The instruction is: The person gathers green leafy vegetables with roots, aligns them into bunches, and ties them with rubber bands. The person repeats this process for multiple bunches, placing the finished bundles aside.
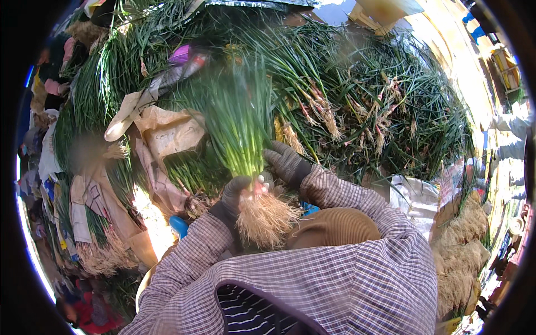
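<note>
A bunch of green onions (243,146) stands upright before me, its pale roots hanging down near my knee. My left hand (237,194), in a grey glove, is closed round the bunch at the white bulbs, above the roots. On the right side of the leaves rests my gloved right hand (284,162), its fingers extended against the stalks; whether it grips them is hard to see. The leaf tips are blurred. Just left of the bunch lie a crumpled brown paper sheet (173,127) and more green onions (188,173) beneath it.
A large heap of loose green onions (398,100) spreads ahead and right. Paper-wrapped bunches (100,201) lie at left. Root ends of further bunches (460,255) are stacked at right, near a whitish plastic sheet (412,201). Other people (56,86) are at the far left edge.
</note>
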Motion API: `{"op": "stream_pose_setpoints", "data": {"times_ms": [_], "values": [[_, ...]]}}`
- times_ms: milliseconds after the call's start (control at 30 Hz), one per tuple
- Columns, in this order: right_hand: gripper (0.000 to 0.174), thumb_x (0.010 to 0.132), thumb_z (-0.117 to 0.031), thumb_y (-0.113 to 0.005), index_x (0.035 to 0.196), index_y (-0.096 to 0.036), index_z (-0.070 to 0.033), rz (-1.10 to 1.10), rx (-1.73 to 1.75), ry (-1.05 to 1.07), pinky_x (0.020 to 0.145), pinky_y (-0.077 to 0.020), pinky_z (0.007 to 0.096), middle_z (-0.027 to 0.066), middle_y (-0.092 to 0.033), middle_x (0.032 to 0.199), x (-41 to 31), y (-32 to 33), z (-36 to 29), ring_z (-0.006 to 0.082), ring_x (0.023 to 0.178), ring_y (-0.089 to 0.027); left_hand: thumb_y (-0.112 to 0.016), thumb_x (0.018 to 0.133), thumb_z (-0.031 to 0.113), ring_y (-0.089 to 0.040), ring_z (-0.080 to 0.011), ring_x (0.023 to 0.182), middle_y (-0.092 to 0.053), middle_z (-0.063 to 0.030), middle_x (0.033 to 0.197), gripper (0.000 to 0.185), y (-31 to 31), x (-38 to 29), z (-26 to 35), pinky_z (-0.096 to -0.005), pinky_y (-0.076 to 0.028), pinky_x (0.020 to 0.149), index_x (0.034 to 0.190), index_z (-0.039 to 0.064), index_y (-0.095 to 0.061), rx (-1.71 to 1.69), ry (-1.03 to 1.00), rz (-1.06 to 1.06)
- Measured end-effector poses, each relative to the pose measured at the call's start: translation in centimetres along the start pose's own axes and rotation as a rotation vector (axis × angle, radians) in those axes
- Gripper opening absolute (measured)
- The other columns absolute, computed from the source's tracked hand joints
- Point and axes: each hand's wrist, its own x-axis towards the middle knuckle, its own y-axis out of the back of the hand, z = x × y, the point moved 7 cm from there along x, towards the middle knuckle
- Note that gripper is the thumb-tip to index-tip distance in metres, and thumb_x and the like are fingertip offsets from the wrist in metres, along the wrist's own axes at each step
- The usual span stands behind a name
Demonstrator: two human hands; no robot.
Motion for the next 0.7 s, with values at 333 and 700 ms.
{"op": "stream_pose_setpoints", "data": {"times_ms": [333,700], "values": [[0.047,0.067,0.000,-0.064,0.113,-0.057,-0.006,-0.364,-0.662,0.673,0.081,-0.0506,0.0385,0.0163,-0.058,0.110,-1.8,-2.4,-6.9,0.0346,0.095,-0.059,-0.070,0.074,0.015,-0.057,-0.0225,0.081,-0.056,-0.0069,0.085,0.025,-5.0,-2.8,1.1,-0.0378,-0.048,0.080,0.094,0.003,-0.060,0.314,0.068,-0.371],[0.036,0.074,-0.011,-0.063,0.110,-0.059,-0.007,-0.522,-0.839,0.894,0.081,-0.0495,0.0398,0.0143,-0.060,0.104,-3.5,-3.1,-10.0,0.0318,0.096,-0.058,-0.074,0.069,0.017,-0.060,-0.0169,0.060,-0.062,-0.0114,0.072,0.027,-9.7,-5.7,2.8,-0.0208,-0.044,0.042,0.082,-0.002,-0.062,0.723,0.077,-0.184]]}}
